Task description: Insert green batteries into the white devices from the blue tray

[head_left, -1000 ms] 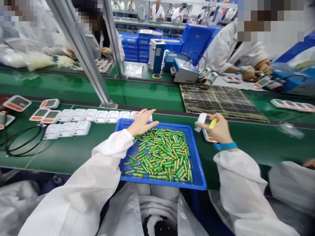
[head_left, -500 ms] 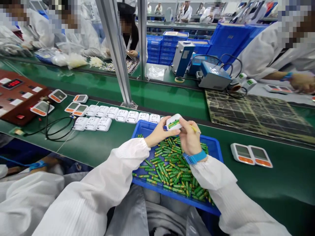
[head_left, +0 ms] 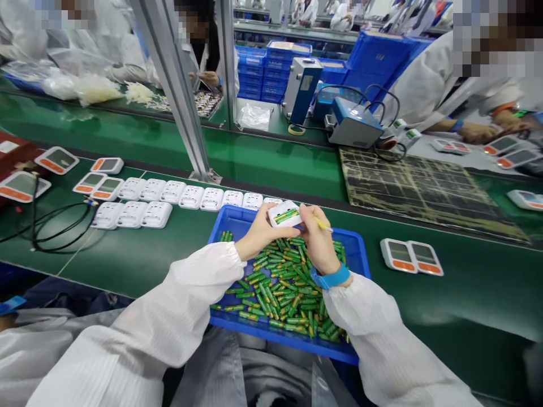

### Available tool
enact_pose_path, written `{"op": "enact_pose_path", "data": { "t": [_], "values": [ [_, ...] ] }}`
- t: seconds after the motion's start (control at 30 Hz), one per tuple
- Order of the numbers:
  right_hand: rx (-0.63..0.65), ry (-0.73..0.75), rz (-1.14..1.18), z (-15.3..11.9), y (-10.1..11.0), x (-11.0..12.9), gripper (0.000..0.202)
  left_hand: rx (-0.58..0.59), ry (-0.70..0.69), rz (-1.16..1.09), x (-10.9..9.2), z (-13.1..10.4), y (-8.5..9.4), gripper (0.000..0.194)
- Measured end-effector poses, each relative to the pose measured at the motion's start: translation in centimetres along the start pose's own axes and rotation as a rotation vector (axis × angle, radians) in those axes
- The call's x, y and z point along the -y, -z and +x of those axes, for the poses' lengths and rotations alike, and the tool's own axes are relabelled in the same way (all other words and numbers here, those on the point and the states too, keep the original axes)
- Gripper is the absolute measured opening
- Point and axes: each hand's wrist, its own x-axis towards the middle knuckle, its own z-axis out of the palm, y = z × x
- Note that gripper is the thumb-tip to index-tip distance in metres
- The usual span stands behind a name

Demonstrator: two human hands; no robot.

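Observation:
My left hand (head_left: 258,234) is closed round the edge of a small white device (head_left: 278,220), lifted over the tray with its back up. Green batteries (head_left: 288,215) lie in the device's open compartment. My right hand (head_left: 320,240) has its fingers at the device's right edge; a thin yellow tool (head_left: 323,224), its kind unclear, sticks out from the same closed fingers. Below both hands is a blue tray (head_left: 362,254) with many loose green batteries (head_left: 292,288). White devices (head_left: 190,197) lie back-up in rows to the left of the tray.
Two devices with screens (head_left: 411,257) lie right of the tray. Black cables (head_left: 36,226) and more screened devices (head_left: 57,160) are at left. A metal post (head_left: 173,85) rises behind the bench. Beyond it are a dark mat (head_left: 424,189), a blue-grey machine (head_left: 356,121) and co-workers.
The view has swung right, so the bench things appear farther left. The device is still between both hands, and more green now shows in its compartment.

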Motion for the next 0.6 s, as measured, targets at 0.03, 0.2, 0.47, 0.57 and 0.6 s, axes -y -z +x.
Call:
{"op": "enact_pose_path", "data": {
  "t": [0.03,0.2,0.47,0.57,0.6],
  "values": [
    [-0.001,0.048,-0.062,0.1,0.2,0.0,0.044,-0.007,-0.001,0.012,-0.1,0.0,-0.1,0.07],
    [-0.035,0.155,-0.186,1.0,1.4,0.4,0.054,-0.042,-0.075,0.142,0.0,0.1,0.2,0.069],
    [-0.098,0.073,0.222,1.0,2.0,2.9,0.045,0.12,-0.284,0.684,-0.1,-1.1,0.2,0.075],
    [-0.034,0.113,0.171,0.0,1.4,2.7,0.046,0.122,-0.417,1.002,-0.1,-1.4,0.1,0.076],
    [-0.016,0.128,0.131,-0.4,1.2,2.5,0.045,0.118,-0.435,1.064,-0.1,-1.4,0.1,0.075]
  ]
}}
